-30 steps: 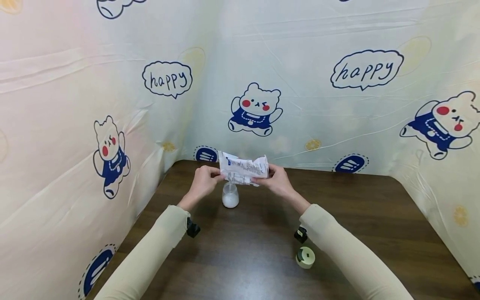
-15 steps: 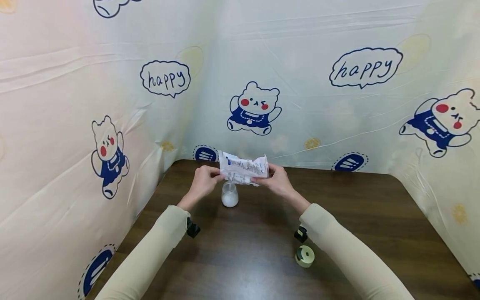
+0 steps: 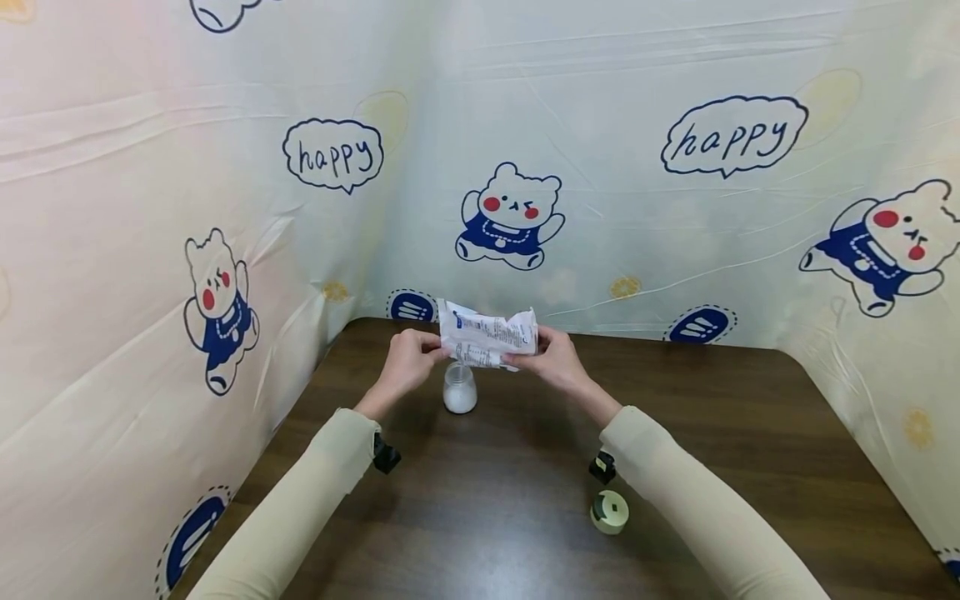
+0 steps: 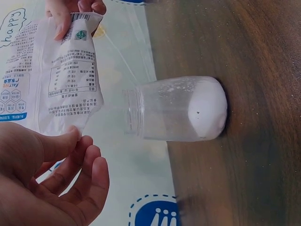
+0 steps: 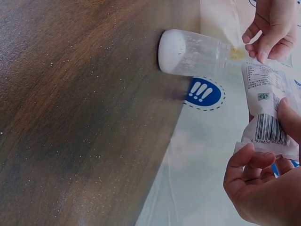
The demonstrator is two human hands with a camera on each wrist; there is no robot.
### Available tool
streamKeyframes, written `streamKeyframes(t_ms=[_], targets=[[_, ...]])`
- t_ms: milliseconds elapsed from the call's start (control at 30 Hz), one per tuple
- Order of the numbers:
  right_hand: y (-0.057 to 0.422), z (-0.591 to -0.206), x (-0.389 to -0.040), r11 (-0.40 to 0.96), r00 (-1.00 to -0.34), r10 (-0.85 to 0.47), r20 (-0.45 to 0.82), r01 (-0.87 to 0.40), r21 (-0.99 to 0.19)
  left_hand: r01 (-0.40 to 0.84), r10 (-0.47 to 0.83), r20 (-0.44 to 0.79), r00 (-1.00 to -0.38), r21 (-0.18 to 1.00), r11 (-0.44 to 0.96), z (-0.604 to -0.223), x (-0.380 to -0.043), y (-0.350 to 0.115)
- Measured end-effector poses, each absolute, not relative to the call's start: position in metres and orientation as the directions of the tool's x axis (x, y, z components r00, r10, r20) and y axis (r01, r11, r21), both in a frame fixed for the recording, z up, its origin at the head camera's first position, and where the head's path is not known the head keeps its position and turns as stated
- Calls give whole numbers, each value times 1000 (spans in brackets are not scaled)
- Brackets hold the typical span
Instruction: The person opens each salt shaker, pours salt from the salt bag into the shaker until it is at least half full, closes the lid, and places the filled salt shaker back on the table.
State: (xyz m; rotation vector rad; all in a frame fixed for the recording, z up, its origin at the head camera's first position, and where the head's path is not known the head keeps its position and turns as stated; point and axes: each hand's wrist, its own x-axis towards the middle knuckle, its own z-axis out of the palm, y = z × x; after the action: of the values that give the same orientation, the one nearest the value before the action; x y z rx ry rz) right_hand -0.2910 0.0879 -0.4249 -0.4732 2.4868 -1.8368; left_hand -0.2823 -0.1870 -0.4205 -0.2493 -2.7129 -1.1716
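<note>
A white printed plastic salt bag (image 3: 487,337) hangs sideways above a small clear glass jar (image 3: 460,388). My left hand (image 3: 408,360) pinches the bag's left corner between thumb and fingers, just above the jar's mouth. At the bag's other end, my right hand (image 3: 557,362) grips it near the barcode, thumb on the near side. In the left wrist view, white grains (image 4: 204,113) fill the bottom of the upright jar, and some cling to its inner wall. The bag's lower corner lies close over the jar's open mouth.
A pale green round lid (image 3: 610,512) lies on the dark wooden table (image 3: 480,500), near the right forearm. Scattered white specks dot the wood in the right wrist view. Printed cloth (image 3: 600,208) surrounds the table at the back and sides.
</note>
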Motion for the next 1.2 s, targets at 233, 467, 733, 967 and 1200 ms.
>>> streamKeyframes(t_ms=[233,467,733,967,1200], targets=[[87,-426,-293,258,-951,-259,169,-237,-936,221,81,228,-970,699,680,-421,-281,-188],[85,-427,-294,267,-947,-261,187,-257,-929,261,100,268,-958,676,689,-422,-282,-190],[85,-427,-293,276,-948,-257,186,-256,-926,279,112,282,-953,669,689,-421,-282,-191],[85,-427,-291,274,-950,-254,180,-250,-929,266,110,266,-958,674,689,-420,-280,-190],[86,-427,-289,274,-946,-260,194,-265,-925,242,100,238,-966,698,674,-420,-279,-189]])
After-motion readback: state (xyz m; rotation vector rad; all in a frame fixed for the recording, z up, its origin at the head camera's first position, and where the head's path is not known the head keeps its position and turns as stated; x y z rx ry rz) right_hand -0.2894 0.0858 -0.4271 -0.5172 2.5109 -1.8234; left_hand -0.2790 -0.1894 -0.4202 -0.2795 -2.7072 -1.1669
